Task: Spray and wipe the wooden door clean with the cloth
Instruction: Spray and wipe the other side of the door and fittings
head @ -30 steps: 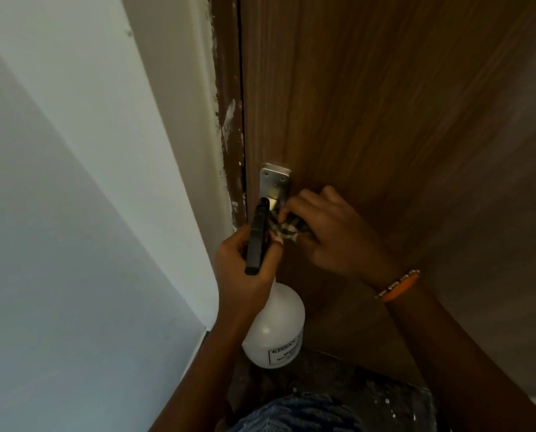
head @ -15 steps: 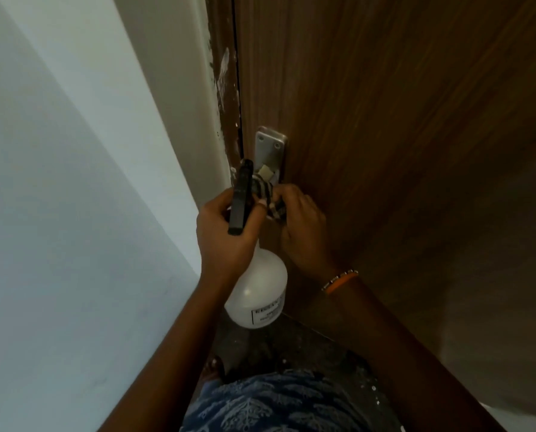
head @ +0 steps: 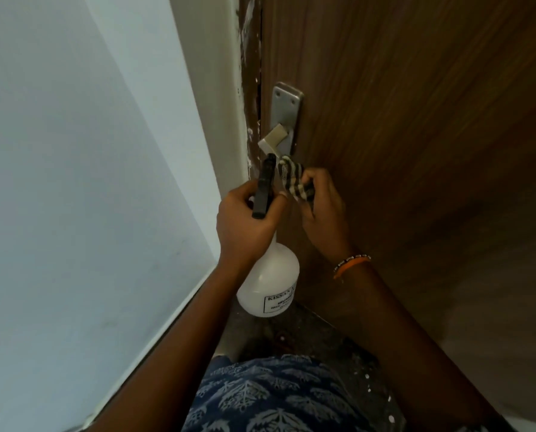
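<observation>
The brown wooden door fills the right side of the view. A metal handle plate with a lever sits near its left edge. My left hand grips the black trigger head of a white spray bottle, which hangs below the hand. My right hand holds a bunched striped cloth against the door just under the lever. An orange band circles the right wrist.
A white wall stands on the left, meeting a paint-flecked door frame. A dark speckled floor lies below, and my blue patterned clothing shows at the bottom.
The cloth and my right hand have slid down off the lever, which now shows bare. Both hands sit lower relative to the handle plate; the left still grips the bottle.
</observation>
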Available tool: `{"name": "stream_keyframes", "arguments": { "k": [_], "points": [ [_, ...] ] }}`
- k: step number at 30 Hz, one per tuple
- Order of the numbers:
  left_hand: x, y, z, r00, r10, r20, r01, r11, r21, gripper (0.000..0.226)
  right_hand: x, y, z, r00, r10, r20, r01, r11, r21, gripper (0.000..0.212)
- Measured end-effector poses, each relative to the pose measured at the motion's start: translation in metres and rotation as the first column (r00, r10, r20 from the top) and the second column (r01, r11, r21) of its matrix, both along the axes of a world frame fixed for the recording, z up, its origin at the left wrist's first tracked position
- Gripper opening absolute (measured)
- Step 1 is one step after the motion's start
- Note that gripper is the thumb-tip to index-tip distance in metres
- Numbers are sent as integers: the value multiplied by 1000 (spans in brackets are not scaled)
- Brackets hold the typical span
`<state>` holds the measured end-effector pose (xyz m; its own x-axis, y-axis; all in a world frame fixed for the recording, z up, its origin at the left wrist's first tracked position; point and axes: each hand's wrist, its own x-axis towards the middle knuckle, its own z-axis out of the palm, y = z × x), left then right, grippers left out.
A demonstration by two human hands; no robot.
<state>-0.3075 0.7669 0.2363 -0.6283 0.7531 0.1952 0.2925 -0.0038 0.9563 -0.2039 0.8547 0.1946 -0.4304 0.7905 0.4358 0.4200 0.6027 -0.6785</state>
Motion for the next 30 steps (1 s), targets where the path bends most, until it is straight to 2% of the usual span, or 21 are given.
{"name": "stream_keyframes", "arguments": {
  "k": [3,6,9,10,12,15,20,23,25,26,28,30],
  "points": [
    [-5,-2,3,1000,8,5,-8,1000,-2,20,-3,6,11,999,-27,46,22,993,115,39],
    [-9,-4,7,1000,26,2,-26,1000,-13,16,-5,5,27,993,-36,115,18,989,149,43],
    [-9,-6,6,999,34,30,-33,999,-18,12,-12,8,51,963,1,270,-63,973,222,44],
    [-8,-8,6,999,34,39,-33,999,-27,12,-14,11,59,944,25,330,-99,973,209,43],
    [-5,-10,4,998,32,61,-30,999,-45,12,-18,20,70,926,86,368,-125,989,85,38],
    [2,-15,5,996,17,83,-14,999,-43,16,-10,23,68,965,118,233,-84,985,-149,30],
    [5,-23,12,999,-9,40,10,1000,-15,25,1,22,54,994,98,-44,-107,910,-400,24],
    [1,-26,14,1000,10,23,-9,1000,-21,19,7,12,44,955,-29,-295,-123,866,-485,19],
    [-3,-25,14,1000,27,8,-26,999,-26,15,8,2,38,949,-116,-295,-9,919,-393,23],
    [-5,-25,15,999,34,4,-34,999,-26,15,8,1,39,960,-143,-239,74,959,-273,26],
    [-8,-22,16,999,47,6,-47,999,-25,14,3,7,55,986,-148,-78,156,982,103,31],
    [-9,-18,17,998,54,18,-54,998,-24,13,-6,18,84,970,-199,143,130,912,388,32]
  ]
}}
